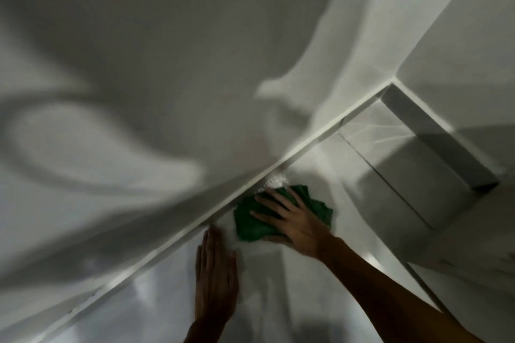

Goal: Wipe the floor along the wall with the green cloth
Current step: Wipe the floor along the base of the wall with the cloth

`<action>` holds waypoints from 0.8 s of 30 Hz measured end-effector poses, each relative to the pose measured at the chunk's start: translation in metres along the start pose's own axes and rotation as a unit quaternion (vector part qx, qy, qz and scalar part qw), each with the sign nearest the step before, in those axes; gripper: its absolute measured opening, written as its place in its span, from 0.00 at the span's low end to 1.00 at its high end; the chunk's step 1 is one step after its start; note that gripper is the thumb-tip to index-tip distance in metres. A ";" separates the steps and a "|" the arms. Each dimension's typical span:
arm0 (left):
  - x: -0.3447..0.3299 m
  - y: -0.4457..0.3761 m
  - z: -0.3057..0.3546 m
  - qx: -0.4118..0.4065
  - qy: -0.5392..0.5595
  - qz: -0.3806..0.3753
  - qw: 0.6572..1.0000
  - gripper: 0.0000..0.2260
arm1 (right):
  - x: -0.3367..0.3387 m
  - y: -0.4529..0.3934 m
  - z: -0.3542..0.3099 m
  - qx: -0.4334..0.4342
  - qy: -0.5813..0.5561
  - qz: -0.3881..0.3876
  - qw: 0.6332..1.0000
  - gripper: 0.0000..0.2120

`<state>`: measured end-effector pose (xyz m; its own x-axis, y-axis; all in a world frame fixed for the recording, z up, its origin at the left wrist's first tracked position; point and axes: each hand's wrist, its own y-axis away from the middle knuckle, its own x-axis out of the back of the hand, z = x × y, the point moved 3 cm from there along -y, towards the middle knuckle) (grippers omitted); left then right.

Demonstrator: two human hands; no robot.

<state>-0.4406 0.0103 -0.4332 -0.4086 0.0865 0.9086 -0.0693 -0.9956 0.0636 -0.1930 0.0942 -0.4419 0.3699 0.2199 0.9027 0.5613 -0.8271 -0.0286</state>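
The green cloth (250,227) lies crumpled on the pale glossy floor (295,287), right against the white skirting board (172,237) at the foot of the wall (139,64). My right hand (289,217) presses flat on top of the cloth, fingers spread and pointing toward the wall. My left hand (216,273) rests flat on the bare floor just left of the cloth, fingers together, fingertips near the skirting. A small patch of white specks (276,182) sits on the floor at the skirting just beyond the cloth.
The skirting runs diagonally from lower left to upper right, ending at a corner (393,83). A white unit with a dark underside (434,136) stands to the right of that corner. A tile joint (390,181) crosses the floor. Strong shadows fall on the wall.
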 end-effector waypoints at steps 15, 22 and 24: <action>-0.016 0.002 -0.028 -0.055 -0.069 0.031 0.996 0.31 | -0.009 0.004 -0.016 -0.018 0.004 0.072 0.997 0.24; -0.014 0.002 -0.028 -0.050 -0.068 0.031 0.996 0.31 | -0.016 0.014 -0.016 -0.086 0.023 0.008 0.996 0.28; -0.014 0.003 -0.028 -0.049 -0.060 0.032 0.996 0.30 | -0.008 0.012 0.008 -0.148 0.046 0.009 0.988 0.27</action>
<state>-0.4606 0.0076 -0.4575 -0.3028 0.0117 0.9530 -0.1368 -0.9901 -0.0314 -0.1838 0.0869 -0.4529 0.3019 0.1671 0.9386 0.3096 -0.9484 0.0692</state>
